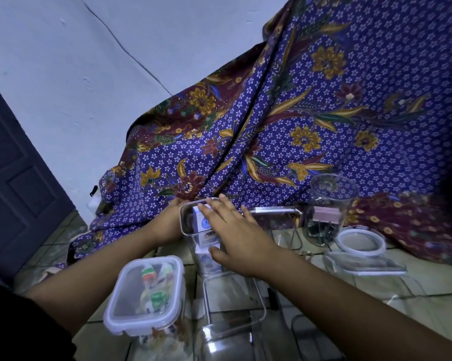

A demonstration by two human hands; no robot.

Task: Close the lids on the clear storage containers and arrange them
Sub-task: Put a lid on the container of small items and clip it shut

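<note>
A tall clear container (191,225) with a white box inside stands on the tiled floor, a clear lid lying on its top. My left hand (167,225) grips its left side. My right hand (235,235) lies flat on the lid, fingers spread. Nearer to me stands a closed container with a white-rimmed lid (144,295), holding small colourful items. A clear lidded box (232,303) sits right of it. At the right, an open round jar (329,204) holds binder clips; its white-ringed round lid (360,242) rests on a flat clear lid (368,267).
A purple batik cloth (324,113) drapes over something behind the containers. A dark door (16,178) stands at the left beside a white wall. Another clear rectangular container (277,220) sits behind my right hand.
</note>
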